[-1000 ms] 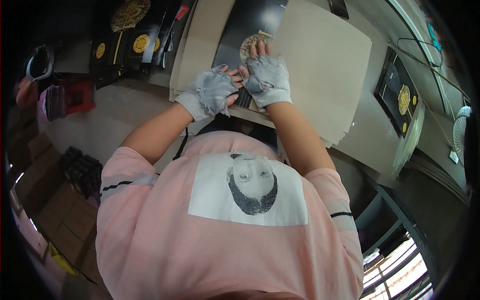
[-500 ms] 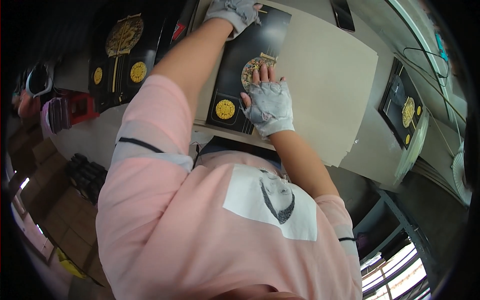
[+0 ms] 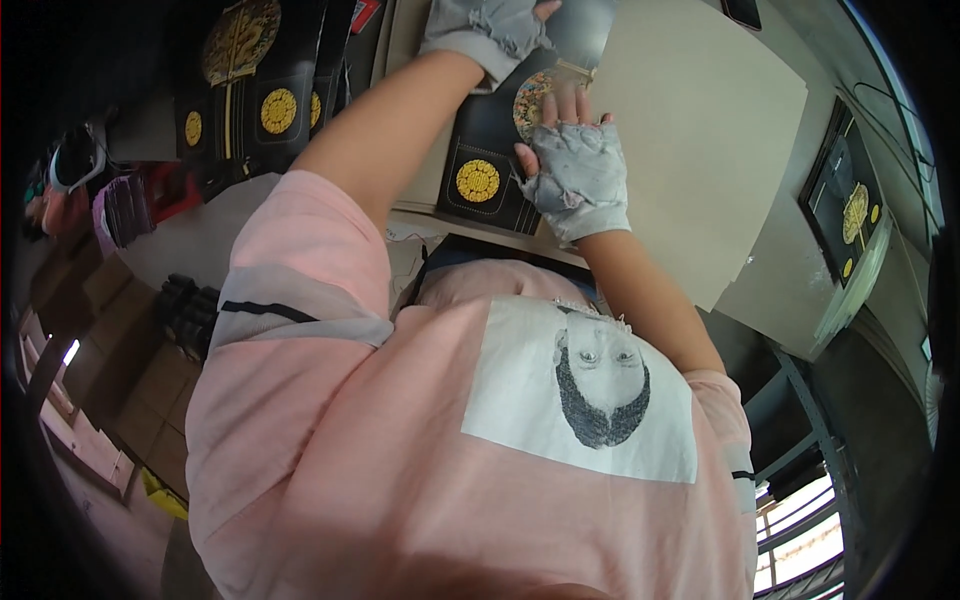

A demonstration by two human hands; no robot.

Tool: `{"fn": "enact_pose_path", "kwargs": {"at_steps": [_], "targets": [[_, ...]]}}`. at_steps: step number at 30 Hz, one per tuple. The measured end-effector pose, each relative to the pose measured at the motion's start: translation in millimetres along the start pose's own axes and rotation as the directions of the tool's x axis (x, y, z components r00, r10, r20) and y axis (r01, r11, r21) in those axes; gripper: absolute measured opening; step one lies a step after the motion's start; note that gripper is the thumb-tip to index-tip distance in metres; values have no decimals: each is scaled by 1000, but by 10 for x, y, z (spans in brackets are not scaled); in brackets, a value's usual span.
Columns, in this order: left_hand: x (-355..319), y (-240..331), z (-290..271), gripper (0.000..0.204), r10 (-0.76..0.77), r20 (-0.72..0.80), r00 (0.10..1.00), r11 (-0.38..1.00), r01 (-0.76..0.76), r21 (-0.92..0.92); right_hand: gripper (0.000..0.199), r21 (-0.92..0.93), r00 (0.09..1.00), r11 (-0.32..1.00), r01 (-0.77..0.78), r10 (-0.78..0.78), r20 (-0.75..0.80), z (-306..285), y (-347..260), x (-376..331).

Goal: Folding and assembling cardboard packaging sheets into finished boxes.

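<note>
A black printed sheet point(image 3: 495, 130) with gold medallions and a colourful round motif lies on a larger plain grey board point(image 3: 705, 130). My right hand point(image 3: 578, 175), in a worn grey fingerless glove, rests flat on the sheet's right edge. Its fingers stretch away from me over the round motif, and the fingertips are slightly blurred. Towards the sheet's far left side, my left hand point(image 3: 490, 35), gloved alike, lies with one bare digit stretched out to the right. The top of the picture cuts off its other fingers.
Similar black printed pieces point(image 3: 240, 110) lie at the left, another point(image 3: 845, 195) at the right beside pale sheets point(image 3: 855, 285). A dark phone point(image 3: 742, 12) is at the top right. Purple stacked items point(image 3: 125, 210) sit by something red point(image 3: 175, 190). Brown cartons point(image 3: 140, 400) stand lower left.
The whole view has shifted, so the board and sheet appear higher and further right. Both hands keep about the same places on the sheet.
</note>
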State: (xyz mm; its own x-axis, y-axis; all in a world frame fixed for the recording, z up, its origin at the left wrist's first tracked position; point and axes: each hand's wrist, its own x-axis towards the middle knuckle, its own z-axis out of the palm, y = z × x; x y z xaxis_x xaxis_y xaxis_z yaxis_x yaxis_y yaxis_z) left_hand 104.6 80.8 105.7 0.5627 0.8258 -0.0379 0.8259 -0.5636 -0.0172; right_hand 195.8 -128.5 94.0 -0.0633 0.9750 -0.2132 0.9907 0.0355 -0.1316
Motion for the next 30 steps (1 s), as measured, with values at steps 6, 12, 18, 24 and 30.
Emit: {"fn": "enact_pose_path", "kwargs": {"at_steps": [6, 12, 18, 24, 30], "targets": [[-817, -8, -123, 78, -32, 122, 992, 999, 35, -22, 73, -14, 999, 1000, 21, -21, -34, 39, -15, -32], [-1746, -114, 373, 83, -17, -39, 999, 1000, 17, 5, 74, -46, 997, 999, 21, -24, -69, 130, -18, -35], [-2415, -42, 194, 86, -80, 286, 955, 995, 61, 76, 64, -20, 984, 1000, 12, -16, -177, 104, -23, -52], [-2719, 23, -14, 87, -32, 421, 907, 996, -4, 85, 72, -5, 994, 1000, -5, 4, -113, 73, 19, -64], [-2106, 142, 270, 82, 66, 31, 997, 991, -62, -115, 71, -36, 992, 999, 30, -34, -119, 110, 16, -57]]}}
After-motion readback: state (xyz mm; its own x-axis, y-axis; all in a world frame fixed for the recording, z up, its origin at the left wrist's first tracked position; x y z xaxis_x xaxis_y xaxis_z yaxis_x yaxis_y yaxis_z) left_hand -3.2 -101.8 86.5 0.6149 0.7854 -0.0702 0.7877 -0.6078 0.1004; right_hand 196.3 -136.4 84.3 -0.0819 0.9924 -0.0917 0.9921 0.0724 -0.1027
